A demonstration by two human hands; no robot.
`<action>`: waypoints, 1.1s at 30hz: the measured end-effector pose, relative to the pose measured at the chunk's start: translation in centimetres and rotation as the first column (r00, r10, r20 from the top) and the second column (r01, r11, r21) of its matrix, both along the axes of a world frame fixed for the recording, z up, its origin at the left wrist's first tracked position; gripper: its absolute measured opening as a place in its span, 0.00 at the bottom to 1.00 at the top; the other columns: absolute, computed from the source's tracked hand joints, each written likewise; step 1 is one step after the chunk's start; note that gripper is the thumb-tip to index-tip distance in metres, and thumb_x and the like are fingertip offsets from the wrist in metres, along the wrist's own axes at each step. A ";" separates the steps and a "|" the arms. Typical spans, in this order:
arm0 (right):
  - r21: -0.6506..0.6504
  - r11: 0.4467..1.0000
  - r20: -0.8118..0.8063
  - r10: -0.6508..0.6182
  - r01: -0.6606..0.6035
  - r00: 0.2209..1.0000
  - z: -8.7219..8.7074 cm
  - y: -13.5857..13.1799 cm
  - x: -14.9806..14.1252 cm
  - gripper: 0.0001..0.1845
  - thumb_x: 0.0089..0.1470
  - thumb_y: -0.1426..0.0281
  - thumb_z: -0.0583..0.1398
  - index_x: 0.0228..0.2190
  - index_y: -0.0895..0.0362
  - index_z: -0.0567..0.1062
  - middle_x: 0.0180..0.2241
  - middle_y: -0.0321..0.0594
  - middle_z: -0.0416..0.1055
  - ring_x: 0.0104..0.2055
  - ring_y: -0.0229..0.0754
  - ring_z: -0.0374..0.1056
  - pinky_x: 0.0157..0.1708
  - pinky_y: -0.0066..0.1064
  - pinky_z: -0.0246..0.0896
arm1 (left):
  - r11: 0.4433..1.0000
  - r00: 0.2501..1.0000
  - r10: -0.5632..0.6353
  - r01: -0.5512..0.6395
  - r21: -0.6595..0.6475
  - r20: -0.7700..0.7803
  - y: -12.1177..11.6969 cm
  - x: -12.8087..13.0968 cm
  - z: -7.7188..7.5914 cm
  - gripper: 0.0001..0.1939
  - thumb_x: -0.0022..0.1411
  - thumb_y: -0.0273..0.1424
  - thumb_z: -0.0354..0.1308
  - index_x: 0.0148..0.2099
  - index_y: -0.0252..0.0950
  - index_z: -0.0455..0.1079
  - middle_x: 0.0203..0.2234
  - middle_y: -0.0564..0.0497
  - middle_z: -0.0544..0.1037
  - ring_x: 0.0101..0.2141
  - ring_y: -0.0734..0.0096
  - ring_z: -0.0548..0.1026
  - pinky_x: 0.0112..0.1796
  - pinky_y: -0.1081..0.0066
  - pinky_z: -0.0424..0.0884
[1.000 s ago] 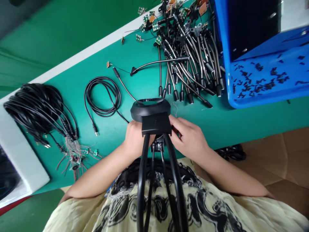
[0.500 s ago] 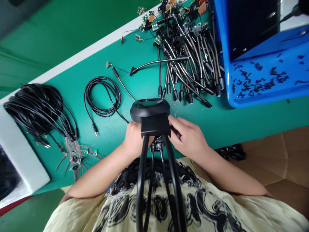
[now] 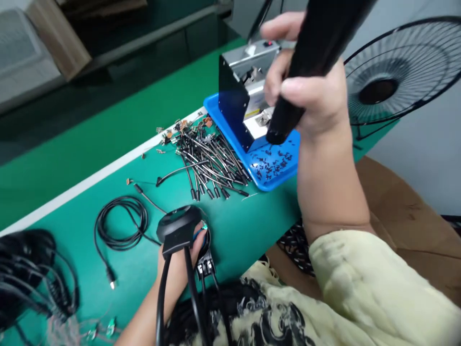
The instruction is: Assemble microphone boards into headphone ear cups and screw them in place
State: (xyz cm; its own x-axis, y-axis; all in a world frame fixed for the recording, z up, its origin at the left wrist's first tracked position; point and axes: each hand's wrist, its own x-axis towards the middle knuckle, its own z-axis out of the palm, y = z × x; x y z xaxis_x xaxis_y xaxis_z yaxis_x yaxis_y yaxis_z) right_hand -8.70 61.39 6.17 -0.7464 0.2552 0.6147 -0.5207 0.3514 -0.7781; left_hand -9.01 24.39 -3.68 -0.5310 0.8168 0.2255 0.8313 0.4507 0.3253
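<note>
My right hand [image 3: 309, 96] is raised close to the camera. Its fingers are wrapped round a thick black tube-like object [image 3: 317, 43] that slants down toward the blue tray. My left hand [image 3: 180, 262] rests on the green table near its front edge, partly behind a black ring-shaped piece [image 3: 178, 222] with black straps running down to my chest. The left fingers are curled round something small with a green-blue tip [image 3: 202, 227]; what it is stays unclear.
A blue tray [image 3: 277, 173] strewn with small black bits carries a metal box machine [image 3: 237, 81]. Beside it lies a pile of black gooseneck cables [image 3: 205, 158]. A coiled cable [image 3: 120, 223], a cable bundle [image 3: 29, 274], a fan [image 3: 403, 72] and a cardboard box [image 3: 403, 226] surround me.
The view has swung up and right. My right hand left the table edge and rose near the camera, gripping the black object. My left hand stayed at the table.
</note>
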 end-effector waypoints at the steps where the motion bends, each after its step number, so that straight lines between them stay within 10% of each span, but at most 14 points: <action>1: -0.042 0.999 -0.052 -0.022 0.020 0.998 -0.1 1.0 -0.4 0.30 0.42 0.54 0.67 0.46 0.54 0.72 0.26 0.31 0.68 0.26 0.35 0.67 0.29 0.31 0.67 | 1.000 1.000 -0.012 0.012 0.004 -0.012 0.0 0.0 0.0 0.16 0.69 0.37 0.49 0.41 0.37 0.77 0.34 0.50 0.83 0.29 0.69 0.80 0.36 0.71 0.75; 7: -0.191 0.901 -0.187 -0.423 0.390 0.887 -3.4 4.5 -2.0 0.28 0.48 0.53 0.61 0.47 0.46 0.58 0.24 0.24 0.67 0.14 0.31 0.58 0.15 0.28 0.50 | 1.000 0.989 0.001 0.003 0.025 -0.147 -0.1 0.1 -0.8 0.14 0.67 0.38 0.52 0.42 0.37 0.77 0.31 0.50 0.82 0.25 0.68 0.76 0.35 0.69 0.71; 16: -0.252 0.924 -0.189 -0.337 0.286 0.922 -4.6 2.5 -1.7 0.29 0.46 0.58 0.66 0.47 0.49 0.61 0.19 0.22 0.62 0.14 0.32 0.56 0.12 0.27 0.50 | 1.000 0.991 -0.018 0.018 -0.002 -0.129 -0.1 -0.2 -0.3 0.11 0.65 0.37 0.56 0.42 0.38 0.77 0.31 0.50 0.82 0.28 0.67 0.78 0.35 0.70 0.71; 25: -0.527 0.842 -0.125 0.058 -0.116 0.990 -1.6 -12.3 4.2 0.18 0.52 0.48 0.62 0.35 0.48 0.77 0.41 0.27 0.71 0.20 0.30 0.64 0.11 0.27 0.58 | 0.993 0.996 0.084 -0.083 -0.087 -0.001 0.1 0.7 -0.8 0.12 0.63 0.38 0.58 0.44 0.39 0.77 0.35 0.48 0.82 0.36 0.62 0.80 0.42 0.66 0.73; 29: -0.662 0.723 0.014 0.272 -0.195 0.962 -3.5 -19.1 4.4 0.26 0.53 0.46 0.59 0.48 0.46 0.67 0.21 0.28 0.65 0.17 0.34 0.61 0.15 0.28 0.60 | 0.984 0.992 0.119 -0.113 -0.136 0.036 -0.1 0.8 -1.2 0.13 0.64 0.38 0.56 0.43 0.36 0.77 0.34 0.45 0.82 0.38 0.60 0.80 0.41 0.64 0.73; 33: -0.574 0.810 0.074 0.197 -0.119 0.978 -6.9 -21.8 3.3 0.45 0.47 0.36 0.54 0.57 0.50 0.56 0.26 0.31 0.68 0.19 0.34 0.62 0.20 0.28 0.63 | 0.982 0.986 0.152 -0.144 -0.123 0.064 -0.1 1.0 -1.4 0.14 0.65 0.39 0.54 0.42 0.35 0.76 0.32 0.45 0.81 0.34 0.61 0.79 0.33 0.68 0.71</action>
State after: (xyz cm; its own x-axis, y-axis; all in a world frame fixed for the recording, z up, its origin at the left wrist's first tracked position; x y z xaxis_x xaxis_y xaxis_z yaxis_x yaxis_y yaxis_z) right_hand -5.41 39.55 -0.70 -0.8665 0.3997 0.2989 -0.4161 -0.2478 -0.8749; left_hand -8.05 24.27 -5.03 -0.6594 0.7465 0.0886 0.7287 0.6057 0.3194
